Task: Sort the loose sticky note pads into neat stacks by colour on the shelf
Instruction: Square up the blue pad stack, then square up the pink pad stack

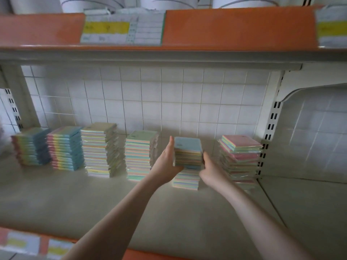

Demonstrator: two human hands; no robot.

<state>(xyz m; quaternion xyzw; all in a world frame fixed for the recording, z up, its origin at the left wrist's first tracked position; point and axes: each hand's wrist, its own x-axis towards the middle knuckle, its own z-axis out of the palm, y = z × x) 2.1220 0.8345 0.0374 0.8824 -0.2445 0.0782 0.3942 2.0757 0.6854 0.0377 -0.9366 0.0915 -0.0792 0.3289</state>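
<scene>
From the head view, both hands were up on the shelf [112, 203] and clamped either side of a batch of sticky note pads [188, 152], a short block with a pale blue cover on top and pastel edges banded in pink, yellow, green and lilac under clear wrap. That batch sat right between the two palms, square on top of a lower pile [185, 179] of the same pastel pads, and whether it was touching that pile or held just clear of it I could not tell. The left hand [167, 162] was pressed flat along the batch's left face, fingers pointing up and mostly straight, thumb tucked under the front lower edge. The right hand [210, 166] cupped the right face, fingers curled around behind where they were hidden. Just right of the right hand stood a slightly ragged pink-topped stack [240, 156], its upper pads skewed. Just left of the left hand rose a green-topped stack [139, 154], then further left a taller cream-topped stack [99, 149], and well beyond that two blue-edged stacks [65, 147], the far one [31, 145] blurred at the frame's edge. Above the hands, orange price rails [238, 27] carried a yellow-and-white label [122, 28].
</scene>
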